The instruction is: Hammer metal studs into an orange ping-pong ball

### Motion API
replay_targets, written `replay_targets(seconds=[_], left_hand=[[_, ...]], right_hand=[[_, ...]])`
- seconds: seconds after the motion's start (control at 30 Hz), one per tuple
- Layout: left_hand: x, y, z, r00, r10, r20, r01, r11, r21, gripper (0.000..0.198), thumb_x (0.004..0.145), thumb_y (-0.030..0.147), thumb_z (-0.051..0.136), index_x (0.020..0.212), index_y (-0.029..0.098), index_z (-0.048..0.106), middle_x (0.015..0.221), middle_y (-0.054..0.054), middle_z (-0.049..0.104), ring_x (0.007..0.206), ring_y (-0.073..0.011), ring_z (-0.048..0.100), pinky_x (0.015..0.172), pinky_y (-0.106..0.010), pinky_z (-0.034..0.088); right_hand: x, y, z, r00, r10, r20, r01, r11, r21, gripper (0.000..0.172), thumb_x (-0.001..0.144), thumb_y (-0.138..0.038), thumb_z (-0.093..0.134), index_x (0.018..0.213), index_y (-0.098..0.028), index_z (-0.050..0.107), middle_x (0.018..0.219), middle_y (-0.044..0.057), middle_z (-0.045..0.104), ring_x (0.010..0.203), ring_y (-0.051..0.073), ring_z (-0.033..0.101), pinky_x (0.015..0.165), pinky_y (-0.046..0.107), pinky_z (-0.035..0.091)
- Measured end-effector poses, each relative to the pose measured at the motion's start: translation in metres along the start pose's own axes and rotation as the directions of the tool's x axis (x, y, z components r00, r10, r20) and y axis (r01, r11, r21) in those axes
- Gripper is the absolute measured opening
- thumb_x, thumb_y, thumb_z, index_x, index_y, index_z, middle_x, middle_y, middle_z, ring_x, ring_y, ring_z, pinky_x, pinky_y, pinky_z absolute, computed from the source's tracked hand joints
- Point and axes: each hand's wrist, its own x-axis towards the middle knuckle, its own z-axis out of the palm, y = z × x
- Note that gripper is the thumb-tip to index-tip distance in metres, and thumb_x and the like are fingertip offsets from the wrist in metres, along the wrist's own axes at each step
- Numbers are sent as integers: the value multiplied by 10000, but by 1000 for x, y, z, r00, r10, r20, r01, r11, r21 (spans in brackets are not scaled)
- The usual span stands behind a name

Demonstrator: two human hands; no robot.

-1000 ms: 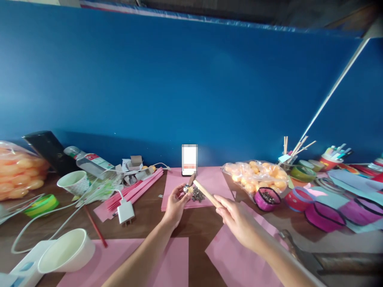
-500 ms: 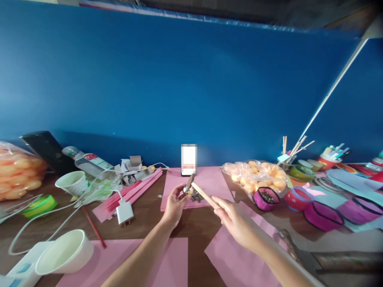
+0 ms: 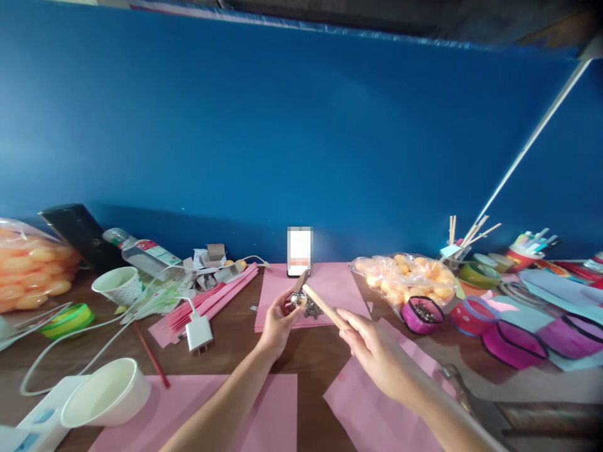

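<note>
My left hand (image 3: 279, 320) is closed around a small round object (image 3: 298, 301) with shiny silver specks; the fingers cover much of it. My right hand (image 3: 360, 339) is closed on the pale wooden handle of a hammer (image 3: 326, 306). The dark, narrow head of this hammer is tilted against or just above the round object; I cannot tell whether they touch. Beneath and beside them, a pile of small dark metallic pieces (image 3: 313, 309) lies on pink paper (image 3: 273, 282). A phone (image 3: 299, 252) with a blurred screen stands upright behind the hands.
Right of the paper lie a clear bag of orange balls (image 3: 405, 276) and a purple container (image 3: 423, 314) with small metallic pieces. A larger hammer (image 3: 518, 414) rests at lower right. At left are a white charger (image 3: 198, 331), cables, a paper cup (image 3: 117, 287) and a white bowl (image 3: 106, 395).
The whole view has shifted slightly, so things appear a little further right. Both hands keep their grips, and the hammer stays by the round object.
</note>
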Motion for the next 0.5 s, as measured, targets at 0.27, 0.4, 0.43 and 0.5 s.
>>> replay_targets(seconds=[0.27, 0.4, 0.43, 0.5], left_hand=[[0, -2, -1, 999, -28, -24, 28, 999, -23, 536, 570, 190, 746, 1075, 145, 572, 819, -36, 660, 733, -133, 615, 709, -263, 483], [0, -2, -1, 1000, -8, 4, 8, 999, -40, 492, 554, 201, 752, 1017, 148, 594, 845, -46, 663, 735, -138, 615, 700, -267, 488], [0, -2, 0, 1000, -3, -4, 3, 999, -41, 487, 548, 200, 754, 1007, 155, 598, 858, -44, 663, 746, -138, 615, 704, -264, 488], [0, -1, 0, 999, 5, -38, -6, 999, -32, 476, 539, 201, 757, 987, 166, 602, 881, -39, 662, 767, -136, 617, 714, -259, 487]], right_hand=[[-5, -3, -2, 999, -31, -13, 31, 999, -34, 319, 905, -242, 358, 1205, -253, 470, 1025, 33, 652, 885, 158, 628, 721, 246, 473], [-6, -3, -2, 999, -31, 12, 31, 998, -53, 315, 904, -233, 356, 1186, -274, 492, 1004, 24, 662, 863, 165, 638, 702, 254, 483], [-6, -2, -2, 999, -34, 7, 34, 998, -44, 320, 903, -230, 359, 1195, -269, 485, 1012, 27, 661, 876, 164, 636, 716, 254, 483], [-5, -1, -1, 999, -39, -9, 38, 999, -28, 333, 903, -230, 362, 1219, -249, 465, 1043, 39, 653, 913, 163, 628, 748, 251, 480]])
